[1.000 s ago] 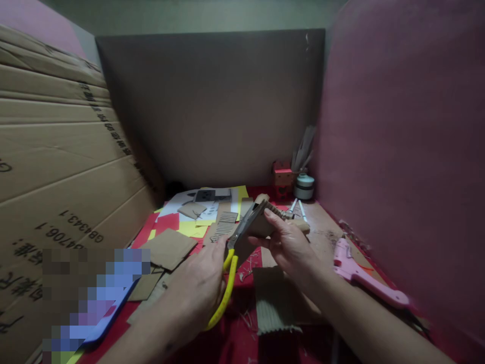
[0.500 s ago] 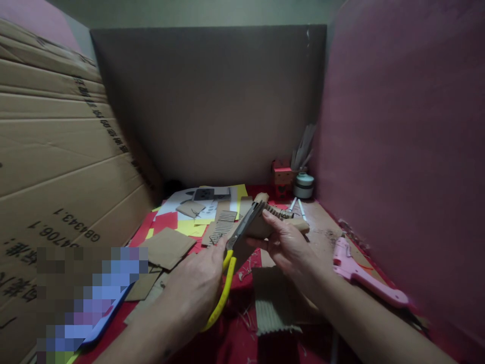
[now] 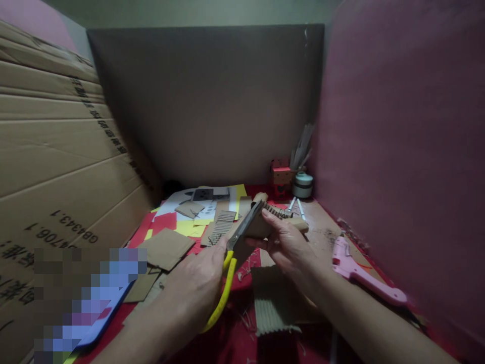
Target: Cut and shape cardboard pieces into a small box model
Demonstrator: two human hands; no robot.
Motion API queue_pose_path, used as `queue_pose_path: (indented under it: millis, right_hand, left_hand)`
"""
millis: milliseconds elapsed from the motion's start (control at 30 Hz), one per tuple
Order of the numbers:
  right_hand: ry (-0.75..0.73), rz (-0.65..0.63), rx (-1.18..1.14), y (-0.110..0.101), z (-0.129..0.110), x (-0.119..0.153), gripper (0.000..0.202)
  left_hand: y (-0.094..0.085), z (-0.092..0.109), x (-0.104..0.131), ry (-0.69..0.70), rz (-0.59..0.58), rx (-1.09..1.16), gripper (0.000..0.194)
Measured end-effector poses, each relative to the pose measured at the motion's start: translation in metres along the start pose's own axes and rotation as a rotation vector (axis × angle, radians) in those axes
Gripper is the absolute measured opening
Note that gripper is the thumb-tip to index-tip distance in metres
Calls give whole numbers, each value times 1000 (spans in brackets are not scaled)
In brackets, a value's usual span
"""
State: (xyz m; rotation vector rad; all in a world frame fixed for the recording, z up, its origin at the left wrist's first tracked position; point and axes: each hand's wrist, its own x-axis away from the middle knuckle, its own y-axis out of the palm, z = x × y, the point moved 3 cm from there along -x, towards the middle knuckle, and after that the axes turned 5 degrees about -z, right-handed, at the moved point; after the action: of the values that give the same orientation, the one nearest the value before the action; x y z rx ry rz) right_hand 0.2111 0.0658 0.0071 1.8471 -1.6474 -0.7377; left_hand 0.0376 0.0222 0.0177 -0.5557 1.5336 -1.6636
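My left hand (image 3: 200, 278) is closed round the yellow handles of a pair of scissors (image 3: 243, 228), whose blades point up and away to the right. In my right hand (image 3: 290, 245) is a piece of cardboard (image 3: 261, 225), gripped between thumb and fingers, with a ridged strip showing along its upper side. The blades lie against the left part of this cardboard, close to my right thumb. Part of the cardboard is hidden behind the blades and my fingers. Below my right hand lies a corrugated cardboard piece (image 3: 275, 303) with a ragged edge.
A pink glue gun (image 3: 366, 280) lies at right. Cut cardboard squares (image 3: 166, 247) and coloured paper (image 3: 164, 222) cover the left side. At the back stand a small box figure (image 3: 281, 179) and a light blue jar (image 3: 303, 185). A large carton (image 3: 56, 151) walls the left.
The view has shifted very slightly. Both hands, the scissors and the cardboard hold almost the same position, and the blades look a little closer together.
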Motion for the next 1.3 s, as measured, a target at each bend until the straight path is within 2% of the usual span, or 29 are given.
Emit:
queue_pose_path:
  millis: [133, 233, 533, 700, 967, 1133, 1300]
  right_hand:
    - [1, -44, -5, 1, 1, 0, 23]
    - [2, -41, -4, 1, 2, -1, 23]
    - [2, -34, -2, 0, 1, -3, 22]
    - [17, -9, 11, -1, 1, -5, 17]
    - [36, -2, 33, -1, 2, -7, 20]
    - [62, -7, 36, -2, 5, -9, 21]
    - [36, -8, 48, -2, 4, -8, 20]
  left_hand:
    - [0, 0, -2, -45, 24, 139, 57]
    - [-1, 0, -2, -57, 36, 159, 57]
    - [-1, 2, 0, -79, -68, -213, 70]
    - [1, -2, -4, -98, -138, -227, 69]
    - [5, -5, -5, -166, -209, -282, 71]
    - [6, -10, -3, -134, -129, -154, 79]
    - [4, -7, -4, -129, -58, -82, 71]
